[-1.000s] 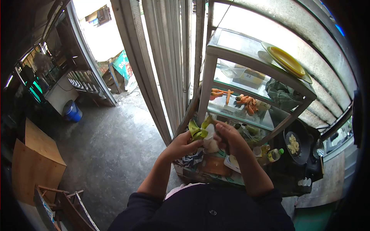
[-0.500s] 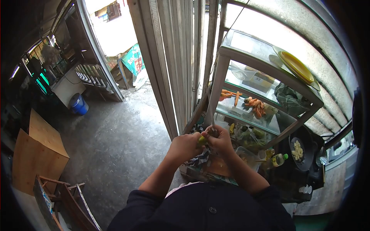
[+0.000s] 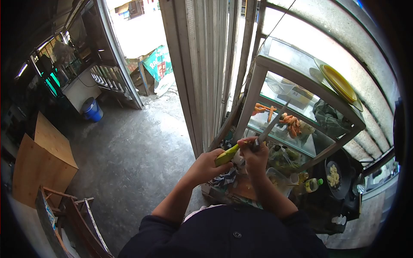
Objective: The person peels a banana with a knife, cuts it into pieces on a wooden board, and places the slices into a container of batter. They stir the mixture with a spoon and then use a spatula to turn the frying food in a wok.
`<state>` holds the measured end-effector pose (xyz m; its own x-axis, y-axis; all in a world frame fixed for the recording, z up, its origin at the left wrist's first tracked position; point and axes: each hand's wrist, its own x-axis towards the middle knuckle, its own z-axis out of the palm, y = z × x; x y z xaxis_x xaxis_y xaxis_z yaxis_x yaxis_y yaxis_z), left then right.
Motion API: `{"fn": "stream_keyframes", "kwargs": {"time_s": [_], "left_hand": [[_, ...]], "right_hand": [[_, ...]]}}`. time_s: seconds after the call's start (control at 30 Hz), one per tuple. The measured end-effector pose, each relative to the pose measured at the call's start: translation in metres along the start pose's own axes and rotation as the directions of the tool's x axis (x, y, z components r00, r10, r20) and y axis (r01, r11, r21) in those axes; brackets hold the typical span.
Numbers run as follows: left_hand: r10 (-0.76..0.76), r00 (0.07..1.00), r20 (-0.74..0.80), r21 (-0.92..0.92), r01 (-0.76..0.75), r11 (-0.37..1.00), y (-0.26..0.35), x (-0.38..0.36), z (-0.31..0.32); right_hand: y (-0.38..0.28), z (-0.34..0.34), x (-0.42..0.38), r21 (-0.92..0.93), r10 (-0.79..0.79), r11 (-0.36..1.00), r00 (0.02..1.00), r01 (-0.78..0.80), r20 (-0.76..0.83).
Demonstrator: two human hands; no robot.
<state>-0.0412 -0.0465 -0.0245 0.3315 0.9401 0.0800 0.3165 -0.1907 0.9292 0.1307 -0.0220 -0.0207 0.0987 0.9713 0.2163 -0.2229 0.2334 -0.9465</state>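
We grip the green fruit [image 3: 227, 156] in our left hand [image 3: 208, 165], and our right hand [image 3: 255, 158] grasps the knife [image 3: 271, 125]. The fruit is between our two hands, near the cabinet [image 3: 250, 101].

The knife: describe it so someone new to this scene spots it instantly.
Find the glass-sided cabinet at the right, then the person's right hand in front of its lower left corner. The knife is gripped there, its long blade slanting up past the orange carrots on the shelf. That straight grey blade sets it apart from the shorter green piece to its left.
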Motion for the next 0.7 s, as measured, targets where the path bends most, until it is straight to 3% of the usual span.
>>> {"fn": "stream_keyframes", "kwargs": {"time_s": [0.2,0.27,0.7], "left_hand": [[-0.001,1.000,-0.009,0.049,0.002,0.999,0.020,-0.012,-0.017],[0.024,1.000,0.018,0.144,-0.026,0.989,0.026,-0.014,-0.020],[0.094,0.990,0.102,0.064,-0.101,0.993,0.020,-0.020,-0.039]], "right_hand": [[-0.004,-0.002,-0.005,0.108,-0.035,0.993,0.999,0.036,-0.018],[-0.011,-0.004,-0.006,0.124,-0.006,0.992,1.000,0.007,-0.008],[-0.020,-0.007,-0.014,0.138,-0.049,0.989,0.999,0.046,0.022]]}}
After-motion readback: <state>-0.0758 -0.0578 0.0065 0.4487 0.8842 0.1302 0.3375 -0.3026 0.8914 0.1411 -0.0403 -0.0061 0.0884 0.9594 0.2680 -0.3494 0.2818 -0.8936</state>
